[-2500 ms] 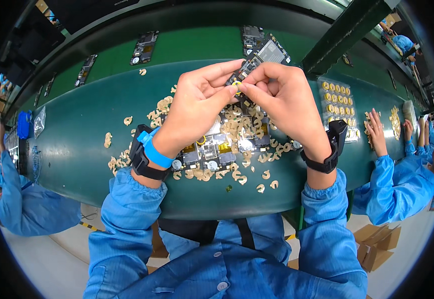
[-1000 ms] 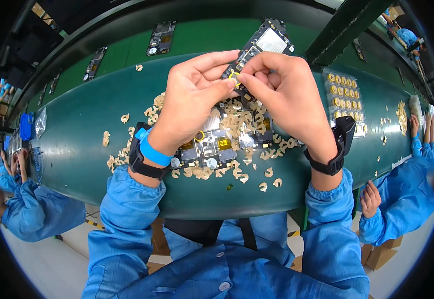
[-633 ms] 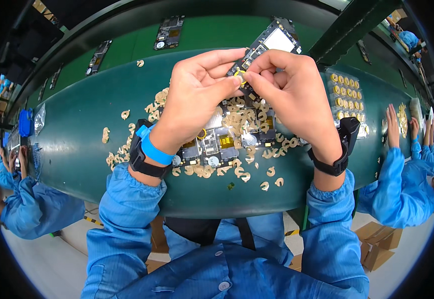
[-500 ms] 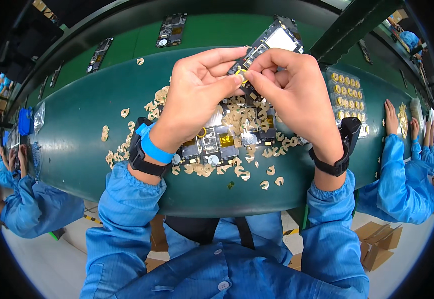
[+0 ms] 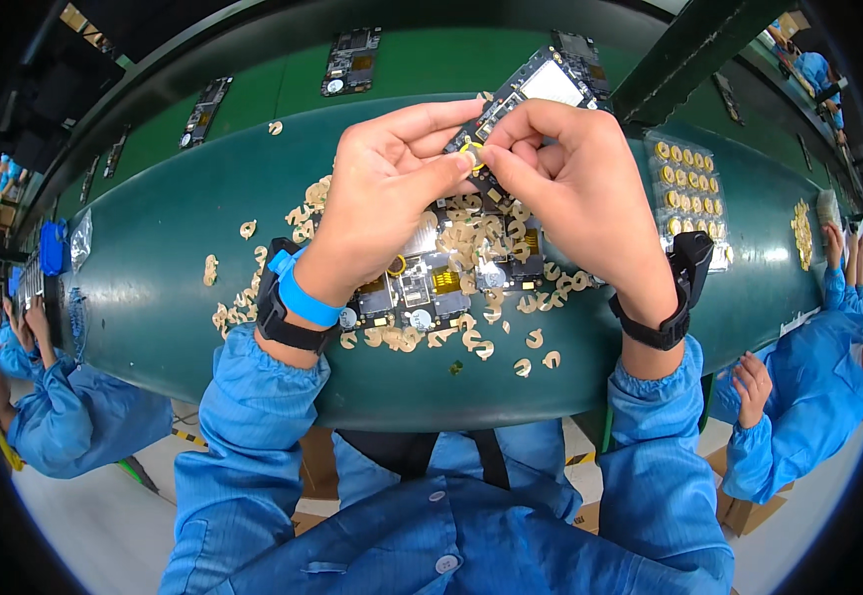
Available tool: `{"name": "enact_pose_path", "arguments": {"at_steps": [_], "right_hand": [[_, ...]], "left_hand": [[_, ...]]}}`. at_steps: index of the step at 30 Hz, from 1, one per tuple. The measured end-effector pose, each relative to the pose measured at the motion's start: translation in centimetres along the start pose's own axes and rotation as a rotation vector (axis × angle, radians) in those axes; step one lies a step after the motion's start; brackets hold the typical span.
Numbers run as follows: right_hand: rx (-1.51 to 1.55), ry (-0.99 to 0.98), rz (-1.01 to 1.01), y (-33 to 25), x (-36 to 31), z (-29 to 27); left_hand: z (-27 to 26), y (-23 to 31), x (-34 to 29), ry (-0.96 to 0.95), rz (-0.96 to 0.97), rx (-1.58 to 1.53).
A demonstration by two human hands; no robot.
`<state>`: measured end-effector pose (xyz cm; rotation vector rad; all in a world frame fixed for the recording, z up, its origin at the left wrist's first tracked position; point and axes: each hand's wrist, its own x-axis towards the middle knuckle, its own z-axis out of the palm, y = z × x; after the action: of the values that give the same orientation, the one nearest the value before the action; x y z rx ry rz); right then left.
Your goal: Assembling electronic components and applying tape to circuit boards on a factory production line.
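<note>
My left hand (image 5: pixel 382 193) grips a black circuit board (image 5: pixel 554 83), tilted up above the table, with the thumb over its lower end. There, a yellow-rimmed coin cell (image 5: pixel 472 155) sits between the two thumbs. My right hand (image 5: pixel 585 178) is closed in a pinch at the cell's edge; its fingertips partly hide the cell. Beneath both hands lie several circuit boards (image 5: pixel 415 288), partly covered by a heap of small beige notched discs (image 5: pixel 471 238). More discs are scattered around the boards.
A clear tray of yellow-rimmed cells (image 5: pixel 689 183) stands right of my right hand. A green post (image 5: pixel 684 69) rises behind it. More boards (image 5: pixel 352 61) lie on the green strip at the back. Co-workers in blue sit left and right, one with a hand (image 5: pixel 752 389) near the table edge.
My hands and the held board have shifted slightly left, keeping the same grip. The co-worker on the right has drawn a hand back from the table top to its front edge.
</note>
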<state>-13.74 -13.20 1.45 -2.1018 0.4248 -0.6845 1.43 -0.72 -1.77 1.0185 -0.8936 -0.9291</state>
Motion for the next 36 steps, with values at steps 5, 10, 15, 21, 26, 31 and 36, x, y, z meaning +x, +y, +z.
{"name": "enact_pose_path", "arguments": {"at_steps": [5,10,15,21,26,31,36], "right_hand": [[-0.006,-0.004,-0.003,0.1,0.03,0.1],[0.004,-0.018,0.017,0.04,-0.03,-0.02],[-0.003,-0.029,0.014,0.06,0.02,-0.05],[0.006,-0.032,0.027,-0.04,0.06,-0.22],[-0.004,-0.038,0.02,-0.31,0.04,-0.21],[-0.053,-0.072,-0.032,-0.02,-0.11,-0.42],[0.035,-0.064,0.062,-0.19,-0.04,-0.26]], "left_hand": [[-0.27,0.16,-0.07,-0.027,-0.019,-0.035],[-0.19,0.28,-0.05,-0.045,-0.022,-0.067],[-0.33,0.18,-0.12,-0.055,-0.025,-0.066],[-0.24,0.17,-0.01,-0.06,-0.027,-0.077],[-0.26,0.35,-0.17,-0.06,-0.025,-0.075],[-0.41,-0.02,0.02,-0.07,-0.016,-0.049],[-0.51,-0.23,0.03,-0.055,-0.02,-0.05]]}}
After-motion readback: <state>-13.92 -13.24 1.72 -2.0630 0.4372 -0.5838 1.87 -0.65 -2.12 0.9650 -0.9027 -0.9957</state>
